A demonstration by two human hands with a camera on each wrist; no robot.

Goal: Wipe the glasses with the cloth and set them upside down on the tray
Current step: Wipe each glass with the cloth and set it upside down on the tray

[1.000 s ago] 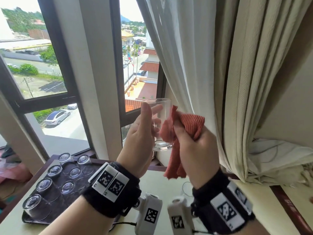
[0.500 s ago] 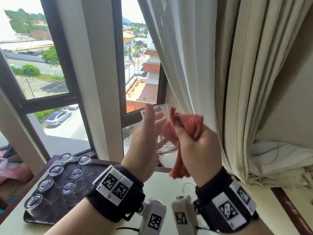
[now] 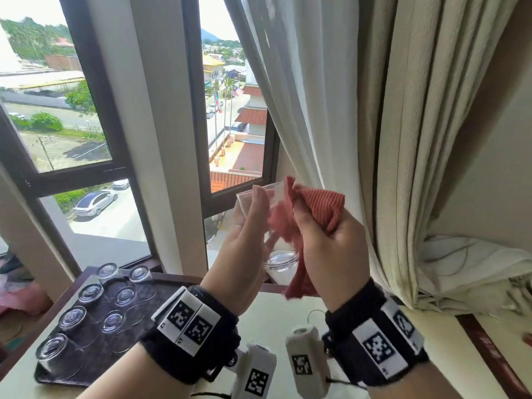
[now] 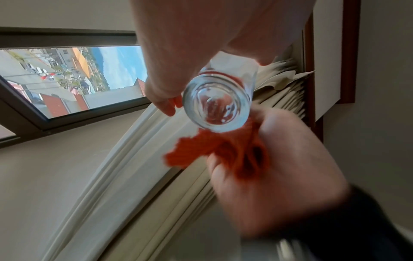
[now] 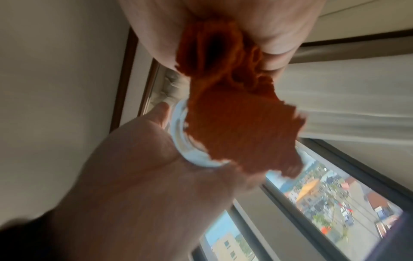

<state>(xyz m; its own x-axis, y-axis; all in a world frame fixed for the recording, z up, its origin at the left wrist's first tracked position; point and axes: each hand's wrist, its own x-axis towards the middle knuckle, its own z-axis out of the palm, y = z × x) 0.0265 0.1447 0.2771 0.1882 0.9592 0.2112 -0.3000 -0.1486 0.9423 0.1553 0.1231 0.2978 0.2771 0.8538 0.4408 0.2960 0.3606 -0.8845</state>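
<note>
Hiding the glass (image 3: 277,223) wall, bunched cloth (image 3: 313,208) (right hand (image 3: 331,249) clenching it); left hand (image 3: 244,243) gripping glass.

Glass (image 3: 276,223): clear, smooth, glossy; thick base (image 4: 216,104) with bright highlights.
Cloth (image 3: 319,208): red-orange woven fabric, fine ribbed texture, matt, with ragged, frayed edges (image 5: 245,134).
Tray (image 3: 138,321), near left: dark, faintly patterned, low sheen.
Upturned glasses (image 3: 90,293) on tray: clear, glossy, shiny bases.
Table (image 3: 276,321): smooth cream top, slight gloss; dark brown wood-look edging.
Curtain (image 3: 417,125), right: heavy cream cloth, matt, visible weave.
Sheer (image 3: 302,96): thin white fabric, translucent.
Window frame (image 3: 198,110), far: dark, smooth, satin finish.
Wristbands (image 3: 198,335): black fuzzy fabric carrying white printed tags, matt.
</note>
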